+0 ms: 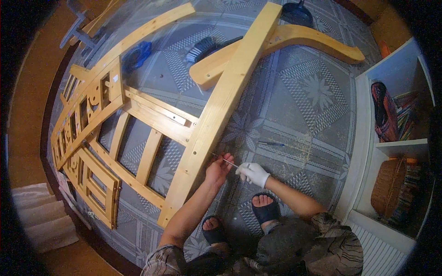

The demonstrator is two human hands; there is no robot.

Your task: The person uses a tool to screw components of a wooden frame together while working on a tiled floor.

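Your R hand (pixel 254 174), in a white glove, was closed around the near end of a thin metal tool (pixel 231 163), just off centre twd 5 o'clock. Your L hand (pixel 219 169), bare, sat next to it twd 6, fingers half curled and part open by the shaft; couldn't tell if they pinched it or just steadied it. The shaft pointed twd 10 at the near side of the long pale wood beam (pixel 221 106), which ran approx. 1 to 7 o'clock; tip too small to see, so couldn't tell if it was seated. Step in hand looked like working the tool at that side face, prob. w/ R hand turning and L hand guiding. Doing it well called for the shaft square to the face, tip fully home b4 any real force, L fingers light & clear of the tip, R wrist in line w/ the shaft, short even turns. Slatted frame (pixel 154 117) met the beam's far side twd 9, so a steady beam mattered too: any rocking could've made the tip slip. Your sandals (pixel 265 209) were close by at 5–6, so a dropped tool might've hit a toe.
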